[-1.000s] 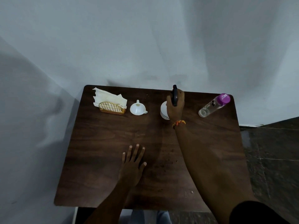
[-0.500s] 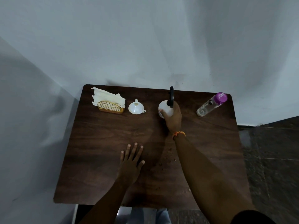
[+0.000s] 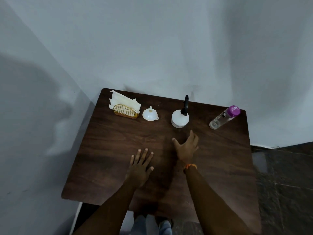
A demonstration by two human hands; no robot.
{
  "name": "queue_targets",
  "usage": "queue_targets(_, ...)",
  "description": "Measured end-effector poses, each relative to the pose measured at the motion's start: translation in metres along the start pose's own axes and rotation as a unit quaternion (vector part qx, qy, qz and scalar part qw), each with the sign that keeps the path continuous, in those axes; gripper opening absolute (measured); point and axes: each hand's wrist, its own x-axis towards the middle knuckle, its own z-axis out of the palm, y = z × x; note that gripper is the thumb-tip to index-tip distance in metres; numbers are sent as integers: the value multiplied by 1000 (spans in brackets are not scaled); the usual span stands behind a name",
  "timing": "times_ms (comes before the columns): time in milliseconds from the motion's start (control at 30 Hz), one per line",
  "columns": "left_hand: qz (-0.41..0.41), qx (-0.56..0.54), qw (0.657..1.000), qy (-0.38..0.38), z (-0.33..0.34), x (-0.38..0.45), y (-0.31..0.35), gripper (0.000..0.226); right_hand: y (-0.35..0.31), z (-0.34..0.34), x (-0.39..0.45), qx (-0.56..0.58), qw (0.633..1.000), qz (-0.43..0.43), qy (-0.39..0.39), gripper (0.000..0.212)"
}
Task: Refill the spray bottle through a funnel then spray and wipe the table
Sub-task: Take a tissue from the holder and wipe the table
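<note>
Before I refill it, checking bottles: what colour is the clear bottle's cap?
Purple cap, head view.

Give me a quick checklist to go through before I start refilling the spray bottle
1. Spray bottle upright on the table: ok.
2. Black sprayer head off the bottle for filling: not ok, it sits on top.
3. White funnel within reach, beside the napkin holder: ok.
4. Purple-capped clear bottle ready to pour: not ok, cap on; contents cannot tell.
5. Right hand free: ok, open and holding nothing.
6. Left hand free: ok, flat on the table.
</note>
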Motion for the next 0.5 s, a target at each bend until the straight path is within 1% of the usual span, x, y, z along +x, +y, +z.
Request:
queue_targets(33, 0, -8, 1000, -6, -3, -1, 1, 71, -1, 4, -13, -21, 1000, -6, 10, 78)
queue_targets(67, 4, -18, 1000, -10, -8, -2, 3, 72, -6, 7, -23, -45, 999, -26, 5, 58)
queue_targets(133, 11, -48, 999, -10, -21, 0, 7, 73, -24, 11, -34, -73, 992, -83, -61, 25)
queue_targets(200, 12, -87, 996, 20, -42, 11, 12, 71, -53, 15, -33, -54, 979, -137, -141, 8)
queue_targets(267, 1, -136, 987, 86, -77, 25, 13, 64, -89, 26, -26, -32, 963, -204, -173, 6)
queue_targets(333, -21, -170, 975, 144, -120, 44, 7, 51, -124, 39, -15, -24, 954, -248, -169, 10)
queue_targets(367, -31, -162, 971, 173, -143, 53, 3, 41, -140, 44, -8, -20, 951, -263, -162, 11)
queue_targets(433, -43, -93, 970, 222, -186, 70, -13, 24, -166, 60, 8, -17, 948, -285, -142, 12)
queue_targets(500, -43, -34, 956, 287, -221, 88, -31, 18, -189, 77, 24, -28, 947, -294, -130, 15)
